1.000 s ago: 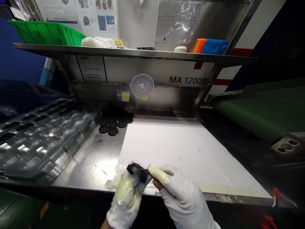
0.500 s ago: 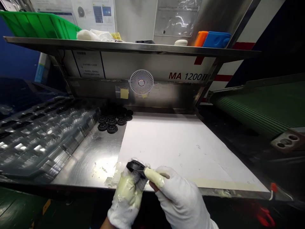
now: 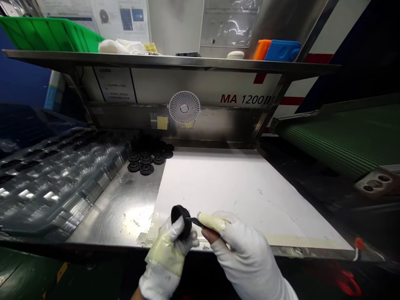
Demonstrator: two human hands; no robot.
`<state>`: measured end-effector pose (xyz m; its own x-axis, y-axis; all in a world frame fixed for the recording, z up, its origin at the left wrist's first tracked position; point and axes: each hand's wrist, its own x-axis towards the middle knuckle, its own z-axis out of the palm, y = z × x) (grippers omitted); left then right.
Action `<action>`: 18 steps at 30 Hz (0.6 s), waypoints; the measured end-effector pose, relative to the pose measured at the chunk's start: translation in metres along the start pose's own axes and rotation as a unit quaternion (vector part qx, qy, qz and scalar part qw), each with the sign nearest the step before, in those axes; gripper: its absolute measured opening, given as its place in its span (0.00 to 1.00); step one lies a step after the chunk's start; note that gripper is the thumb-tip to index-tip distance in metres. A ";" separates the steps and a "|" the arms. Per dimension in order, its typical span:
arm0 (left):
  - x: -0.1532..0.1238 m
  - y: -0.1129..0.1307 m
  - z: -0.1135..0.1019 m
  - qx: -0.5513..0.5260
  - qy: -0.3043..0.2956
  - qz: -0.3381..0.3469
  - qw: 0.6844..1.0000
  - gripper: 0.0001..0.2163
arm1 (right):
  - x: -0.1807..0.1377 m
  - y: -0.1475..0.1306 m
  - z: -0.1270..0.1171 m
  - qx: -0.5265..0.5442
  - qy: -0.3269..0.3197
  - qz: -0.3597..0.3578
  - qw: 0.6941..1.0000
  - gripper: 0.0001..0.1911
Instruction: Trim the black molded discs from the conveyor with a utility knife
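Note:
My left hand [image 3: 167, 254], in a white glove with yellowish tape on the fingers, is closed around a black round rubber part [image 3: 181, 216], held up on edge above the bench's front edge. My right hand [image 3: 240, 254], also gloved with a taped forefinger, pinches a small dark blade [image 3: 194, 221] whose tip touches the part's rim. A white sheet [image 3: 231, 187] covers the steel bench top [image 3: 125, 208] under both hands.
Several more black round parts [image 3: 146, 160] lie in a pile at the back left of the bench. Clear plastic blister trays [image 3: 53, 175] are stacked at the left. A small white fan [image 3: 184, 107] hangs under a steel shelf [image 3: 168, 62]. A green conveyor belt [image 3: 343, 141] runs at the right.
The black part has been turned from lying nearly flat in my left hand to standing on edge. The blade tip now shows at its rim. Both hands stayed at the front edge.

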<state>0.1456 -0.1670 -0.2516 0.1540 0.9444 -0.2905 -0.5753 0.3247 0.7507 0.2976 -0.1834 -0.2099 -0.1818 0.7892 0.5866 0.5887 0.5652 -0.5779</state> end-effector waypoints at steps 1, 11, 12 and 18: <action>0.000 -0.001 0.000 -0.004 -0.018 -0.016 1.000 0.04 | 0.002 0.002 -0.004 0.006 -0.010 0.010 1.000 0.16; -0.005 0.002 0.002 0.011 -0.056 -0.031 0.998 0.08 | 0.027 -0.002 -0.034 -0.035 -0.139 0.002 0.990 0.12; -0.004 0.001 0.001 0.020 -0.054 -0.029 0.998 0.09 | 0.028 -0.004 -0.034 -0.039 -0.143 -0.002 0.989 0.12; -0.003 0.002 0.000 0.023 -0.020 -0.040 0.999 0.08 | 0.024 -0.015 -0.034 0.003 -0.231 -0.019 0.973 0.14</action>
<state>0.1439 -0.1697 -0.2497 0.2301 0.9163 -0.3277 -0.5224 0.4004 0.7528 0.3114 -0.1808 -0.1676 -0.5387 0.7902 0.2921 0.5694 0.5971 -0.5651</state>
